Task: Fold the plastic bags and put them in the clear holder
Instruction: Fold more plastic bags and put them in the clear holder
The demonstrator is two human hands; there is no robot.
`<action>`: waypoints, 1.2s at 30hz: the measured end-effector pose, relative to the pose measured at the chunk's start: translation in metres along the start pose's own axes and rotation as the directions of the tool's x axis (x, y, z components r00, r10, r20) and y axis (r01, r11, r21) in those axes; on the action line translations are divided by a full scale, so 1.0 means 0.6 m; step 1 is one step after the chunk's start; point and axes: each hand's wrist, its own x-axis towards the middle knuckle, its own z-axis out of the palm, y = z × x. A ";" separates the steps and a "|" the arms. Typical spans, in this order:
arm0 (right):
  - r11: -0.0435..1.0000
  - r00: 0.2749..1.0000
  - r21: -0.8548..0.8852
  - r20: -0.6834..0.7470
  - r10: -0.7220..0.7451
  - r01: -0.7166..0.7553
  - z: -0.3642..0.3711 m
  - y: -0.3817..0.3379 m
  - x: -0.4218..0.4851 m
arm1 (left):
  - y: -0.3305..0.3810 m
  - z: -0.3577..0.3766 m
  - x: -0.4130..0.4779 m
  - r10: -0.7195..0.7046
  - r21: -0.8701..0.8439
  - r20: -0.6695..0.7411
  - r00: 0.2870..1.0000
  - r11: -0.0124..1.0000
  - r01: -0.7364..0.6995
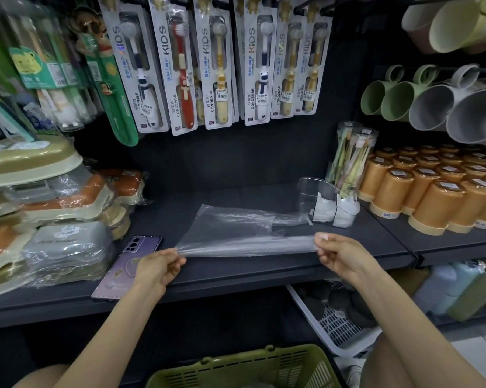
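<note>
1. The plastic bag (236, 228) is spread on the dark shelf (236, 197). Its near edge is gathered into a narrow band that is drawn taut between the two hands. Its far right corner trails toward the clear holder (310, 189) and lies just beside it.
2. The grip of the left hand (158, 268) is clamped on the left end of that band, which is pinched between thumb and fingers. The grip of the right hand (339, 254) is pinched on the right end in the same way.
3. The film is judged to be very light, limp and slippery. A crease is unlikely to be kept unless it is pressed flat, and loose layers can be expected to slide or spring open.
4. Hold is best taken at the two ends of the folded edge, as it is now, so that tension is kept along the band. A hold at the middle would probably let the film bunch up.
5. Folded white bags (334, 211) are already stowed in the clear holder. The holder looks light, so it may need to be steadied when a bundle is pushed in.
6. A purple phone (124, 264) lies on the shelf beside the left hand, apart from the bag.
</note>
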 end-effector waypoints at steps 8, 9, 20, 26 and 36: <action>0.853 0.968 -0.509 -0.138 -0.208 0.111 -0.025 0.033 0.034 | -0.003 -0.003 -0.035 0.069 0.371 0.097 0.993 0.923 -0.100; 0.836 0.968 -0.537 -0.126 -0.218 0.118 -0.027 0.033 0.036 | 0.004 -0.010 -0.041 0.086 0.364 0.061 0.994 0.926 -0.102; 0.827 0.985 -0.549 -0.033 -0.168 0.123 -0.018 0.017 0.037 | -0.047 0.025 -0.033 0.291 0.794 0.591 0.752 -0.044 -0.607; 0.941 0.991 -0.340 -0.121 -0.056 0.012 -0.054 0.010 0.042 | -0.067 0.037 -0.012 0.245 0.858 0.511 0.824 -0.205 -0.471; -0.041 0.559 -0.670 0.650 -0.515 0.741 0.121 0.106 -0.007 | -0.040 0.030 -0.013 0.382 0.765 0.617 0.688 -0.087 -0.638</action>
